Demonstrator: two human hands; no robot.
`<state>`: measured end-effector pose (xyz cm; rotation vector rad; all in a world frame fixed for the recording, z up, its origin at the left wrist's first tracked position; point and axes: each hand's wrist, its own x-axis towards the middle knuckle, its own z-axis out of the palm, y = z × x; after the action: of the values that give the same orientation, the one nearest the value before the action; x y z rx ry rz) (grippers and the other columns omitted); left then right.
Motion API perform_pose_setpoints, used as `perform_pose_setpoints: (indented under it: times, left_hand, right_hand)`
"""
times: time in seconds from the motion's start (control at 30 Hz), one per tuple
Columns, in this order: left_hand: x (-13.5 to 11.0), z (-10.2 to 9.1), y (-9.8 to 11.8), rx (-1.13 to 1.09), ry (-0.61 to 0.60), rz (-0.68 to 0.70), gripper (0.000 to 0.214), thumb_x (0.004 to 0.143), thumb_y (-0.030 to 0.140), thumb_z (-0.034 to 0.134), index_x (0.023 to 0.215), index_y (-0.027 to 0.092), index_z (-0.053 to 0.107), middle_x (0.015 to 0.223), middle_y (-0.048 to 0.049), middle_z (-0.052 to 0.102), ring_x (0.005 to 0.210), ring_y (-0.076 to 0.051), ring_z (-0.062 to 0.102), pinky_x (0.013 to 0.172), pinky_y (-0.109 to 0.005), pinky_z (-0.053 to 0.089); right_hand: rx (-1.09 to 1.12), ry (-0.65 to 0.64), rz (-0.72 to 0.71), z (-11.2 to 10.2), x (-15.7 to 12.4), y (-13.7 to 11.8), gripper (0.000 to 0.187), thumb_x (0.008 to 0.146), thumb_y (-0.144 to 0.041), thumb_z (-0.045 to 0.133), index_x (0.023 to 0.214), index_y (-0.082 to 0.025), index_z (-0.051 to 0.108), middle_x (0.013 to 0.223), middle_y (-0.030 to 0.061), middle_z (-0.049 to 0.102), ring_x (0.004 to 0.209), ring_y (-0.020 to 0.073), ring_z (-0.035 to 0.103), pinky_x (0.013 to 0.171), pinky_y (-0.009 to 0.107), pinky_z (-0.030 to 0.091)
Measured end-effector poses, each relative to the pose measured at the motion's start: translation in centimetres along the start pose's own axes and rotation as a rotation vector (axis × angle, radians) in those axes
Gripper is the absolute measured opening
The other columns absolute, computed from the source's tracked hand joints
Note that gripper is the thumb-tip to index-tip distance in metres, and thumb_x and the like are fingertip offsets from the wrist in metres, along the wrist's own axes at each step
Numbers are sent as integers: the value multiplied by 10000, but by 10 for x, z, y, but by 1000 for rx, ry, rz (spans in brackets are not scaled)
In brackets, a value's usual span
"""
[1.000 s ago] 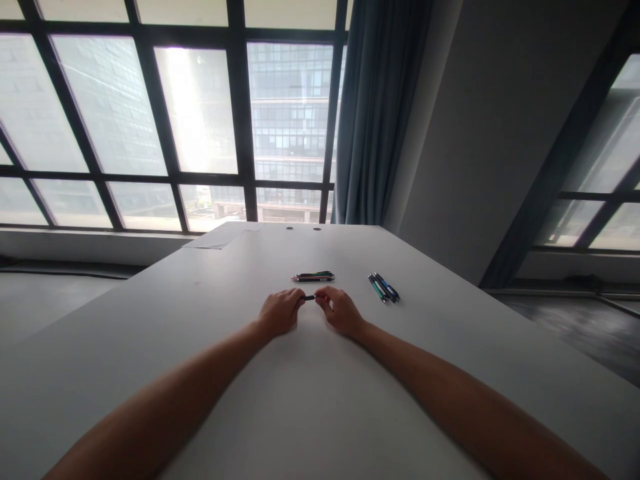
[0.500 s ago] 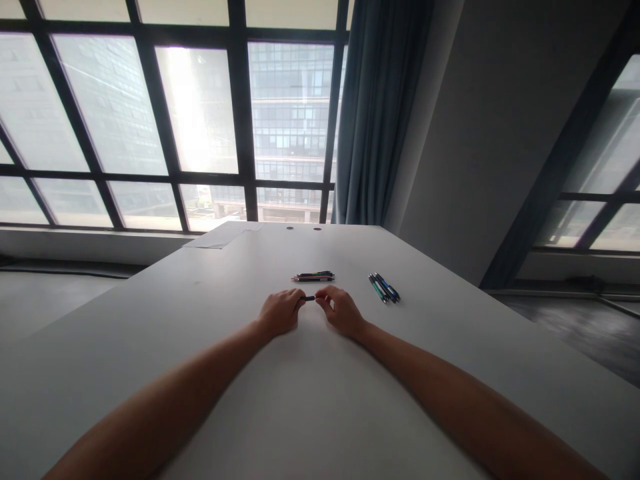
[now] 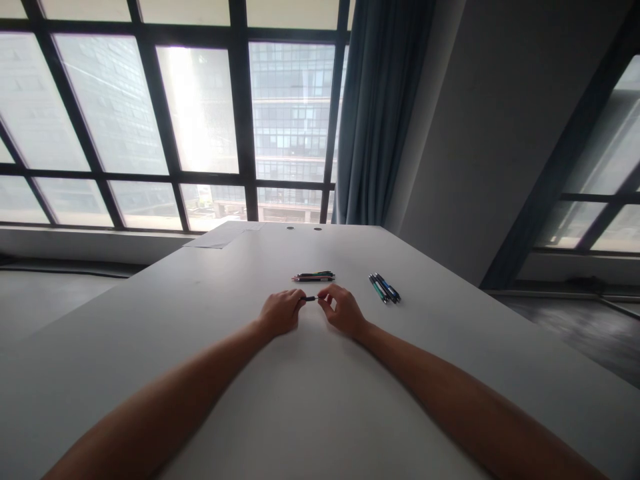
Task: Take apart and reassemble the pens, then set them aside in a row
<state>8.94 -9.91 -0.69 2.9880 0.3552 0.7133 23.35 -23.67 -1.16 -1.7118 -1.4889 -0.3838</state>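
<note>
Between my two hands, just above the white table [image 3: 310,387], a dark pen [image 3: 309,299] lies crosswise. My left hand [image 3: 283,312] is closed round its left part, which the fingers hide. At its right end, the fingertips of my right hand [image 3: 341,311] pinch a small dark piece [image 3: 321,297]; a short thin, lighter length shows between it and the barrel. Beyond my hands lies a small group of pens [image 3: 314,275], dark, green and pinkish. To the right of my right hand is a second group of pens [image 3: 385,288], green, black and blue.
White papers [image 3: 217,235] lie at the table's far left corner. Two dark round spots [image 3: 304,229] are near the far edge. Behind the table are large windows [image 3: 293,113], a blue-grey curtain [image 3: 380,120] and a slanting grey pillar [image 3: 480,147].
My right hand has shifted slightly to the right, away from the left one. The lighter gap between the barrel and the right fingertips is a little wider. My left hand stays in place.
</note>
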Motion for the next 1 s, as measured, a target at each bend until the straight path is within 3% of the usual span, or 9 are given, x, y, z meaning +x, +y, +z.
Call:
perform_pose_setpoints:
  times: [0.47, 0.7, 1.0]
  left_hand:
    - [1, 3, -2, -7, 3, 6, 208, 956, 297, 378, 1020, 233, 565, 955, -43, 693, 854, -191, 648, 693, -280, 446]
    - [1, 4, -2, 11, -1, -9, 214, 958, 300, 368, 1034, 236, 558, 960, -43, 696, 847, -195, 650, 677, -284, 442]
    - [1, 1, -1, -8, -22, -12, 208, 951, 291, 382, 1027, 236, 568, 968, -51, 689, 870, -195, 644, 711, -292, 456]
  right_hand:
    - [-18, -42, 0, -1, 0, 1, 146, 814, -160, 579, 917, -197, 676, 831, 30, 711, 661, 143, 615, 739, 285, 460]
    - [-53, -26, 109, -1, -1, 2, 123, 792, -171, 575, 890, -206, 639, 744, 13, 687, 648, 155, 613, 673, 266, 451]
    - [-98, -65, 42, -3, -1, 1, 151, 769, -148, 534, 865, -210, 632, 729, 7, 649, 632, 143, 558, 635, 244, 407]
